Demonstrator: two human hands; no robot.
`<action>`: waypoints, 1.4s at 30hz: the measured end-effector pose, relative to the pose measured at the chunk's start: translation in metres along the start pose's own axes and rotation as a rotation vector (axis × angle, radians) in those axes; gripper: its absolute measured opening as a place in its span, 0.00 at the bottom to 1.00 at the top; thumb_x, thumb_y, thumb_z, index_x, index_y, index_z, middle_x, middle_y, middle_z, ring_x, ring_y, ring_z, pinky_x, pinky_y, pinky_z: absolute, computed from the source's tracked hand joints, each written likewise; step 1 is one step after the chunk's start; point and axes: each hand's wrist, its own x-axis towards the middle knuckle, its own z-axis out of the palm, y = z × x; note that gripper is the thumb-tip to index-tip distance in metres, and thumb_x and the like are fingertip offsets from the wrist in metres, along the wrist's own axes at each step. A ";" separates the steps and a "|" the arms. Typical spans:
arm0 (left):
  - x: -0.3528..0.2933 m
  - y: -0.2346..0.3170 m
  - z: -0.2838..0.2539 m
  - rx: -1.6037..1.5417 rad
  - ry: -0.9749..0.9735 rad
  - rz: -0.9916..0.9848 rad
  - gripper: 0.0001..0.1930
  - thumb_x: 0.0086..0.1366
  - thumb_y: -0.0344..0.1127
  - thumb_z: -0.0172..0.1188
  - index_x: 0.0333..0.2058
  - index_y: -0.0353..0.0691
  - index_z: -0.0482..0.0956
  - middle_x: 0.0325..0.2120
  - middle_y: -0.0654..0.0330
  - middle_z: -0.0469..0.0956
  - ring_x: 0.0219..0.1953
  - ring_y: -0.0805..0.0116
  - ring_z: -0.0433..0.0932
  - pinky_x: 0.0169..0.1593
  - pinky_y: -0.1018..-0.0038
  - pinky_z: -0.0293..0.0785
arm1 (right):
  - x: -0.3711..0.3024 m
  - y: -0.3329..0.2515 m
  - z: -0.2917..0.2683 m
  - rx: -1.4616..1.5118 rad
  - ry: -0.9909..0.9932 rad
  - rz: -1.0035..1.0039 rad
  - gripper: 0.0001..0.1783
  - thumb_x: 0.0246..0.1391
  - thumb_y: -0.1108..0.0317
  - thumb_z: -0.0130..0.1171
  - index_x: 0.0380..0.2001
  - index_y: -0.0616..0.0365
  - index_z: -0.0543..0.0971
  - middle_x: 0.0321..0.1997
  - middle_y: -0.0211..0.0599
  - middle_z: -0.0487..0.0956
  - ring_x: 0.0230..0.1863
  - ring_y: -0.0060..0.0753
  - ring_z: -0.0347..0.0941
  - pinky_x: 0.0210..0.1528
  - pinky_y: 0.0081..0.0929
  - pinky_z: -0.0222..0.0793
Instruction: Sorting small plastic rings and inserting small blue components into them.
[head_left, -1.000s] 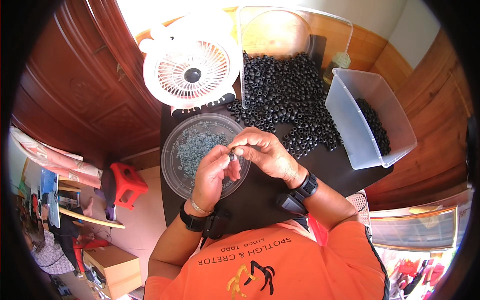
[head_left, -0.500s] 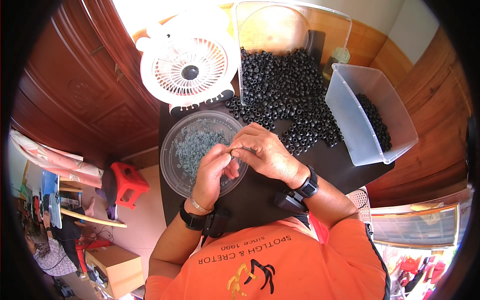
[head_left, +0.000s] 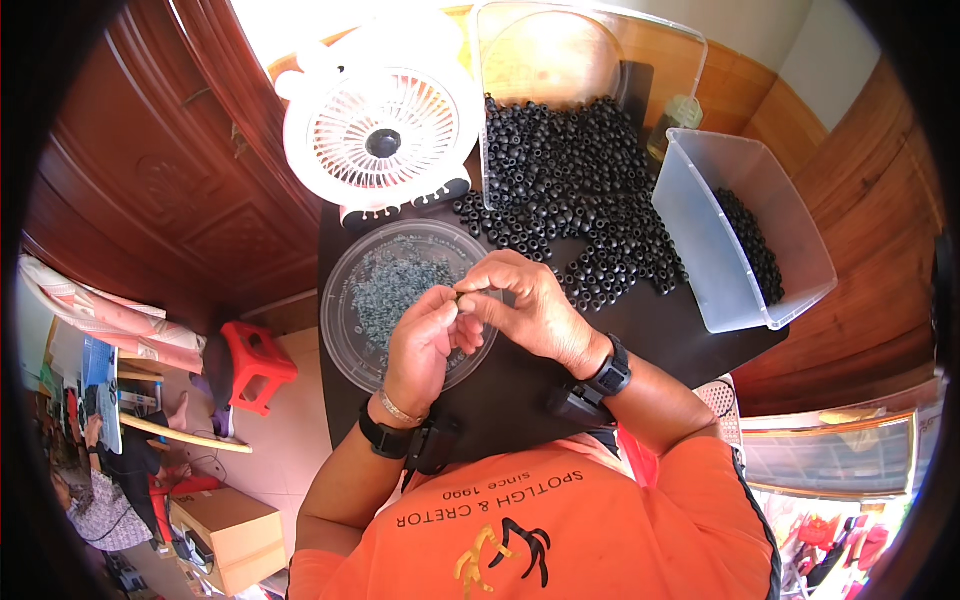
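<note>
My left hand and my right hand meet over the right side of a round clear tray, both closed in a pinch. A small dark piece shows between their fingertips; its exact kind is too small to make out. Under the hands, the round clear tray holds many tiny blue-grey pieces. Beyond my right hand lies a heap of round black beads with holes, spilling from a clear bin tipped on its side onto the dark table.
A white fan stands behind the tray. To the right, a translucent bin holds more black beads. A red stool and a cardboard box are on the floor at left, near another person.
My hands stay together in nearly the same place. My fingers have shifted slightly, and a dark piece now shows between the fingertips.
</note>
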 end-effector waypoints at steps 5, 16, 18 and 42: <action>0.000 -0.003 0.002 -0.133 0.050 0.004 0.11 0.70 0.37 0.47 0.43 0.38 0.72 0.37 0.62 0.76 0.38 0.73 0.75 0.42 0.77 0.69 | 0.001 -0.006 0.007 -0.240 0.088 -0.168 0.17 0.42 0.72 0.71 0.39 0.53 0.81 0.38 0.33 0.81 0.42 0.40 0.77 0.45 0.33 0.75; -0.003 -0.006 0.008 -0.168 -0.024 0.053 0.12 0.71 0.36 0.44 0.45 0.36 0.72 0.40 0.59 0.76 0.42 0.72 0.75 0.48 0.72 0.70 | 0.001 -0.011 0.011 -0.432 0.110 -0.292 0.16 0.37 0.72 0.68 0.34 0.58 0.79 0.35 0.35 0.79 0.41 0.42 0.75 0.45 0.34 0.73; -0.002 -0.006 0.008 -0.171 -0.030 0.056 0.12 0.71 0.36 0.44 0.45 0.36 0.72 0.39 0.59 0.76 0.42 0.71 0.75 0.48 0.72 0.70 | 0.001 -0.011 0.011 -0.447 0.098 -0.304 0.16 0.37 0.71 0.68 0.34 0.58 0.79 0.35 0.35 0.79 0.40 0.41 0.75 0.45 0.34 0.73; -0.004 -0.002 0.008 0.012 0.029 0.061 0.14 0.70 0.39 0.46 0.42 0.34 0.73 0.31 0.60 0.77 0.32 0.73 0.74 0.39 0.76 0.69 | 0.001 -0.011 0.007 -0.432 0.108 -0.338 0.15 0.40 0.71 0.69 0.34 0.57 0.79 0.37 0.35 0.80 0.39 0.40 0.77 0.42 0.33 0.75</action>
